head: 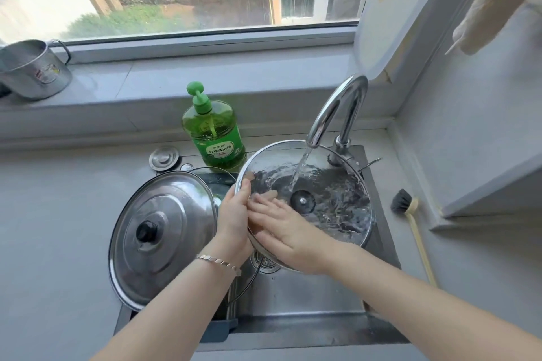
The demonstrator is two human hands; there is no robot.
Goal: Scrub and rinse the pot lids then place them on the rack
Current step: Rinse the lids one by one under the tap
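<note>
Steel lid beside glass lid; bottle behind, brush right.

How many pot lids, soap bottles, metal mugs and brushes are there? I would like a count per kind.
Pot lids: 2, glass lid and steel lid; a rim behind it may be a third
Soap bottle: 1
Metal mug: 1
Brush: 1
Total: 5 sure

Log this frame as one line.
phase: rinse | glass lid under faucet stream | left hand grips rim | right hand flat on glass | steel lid aside, left
</note>
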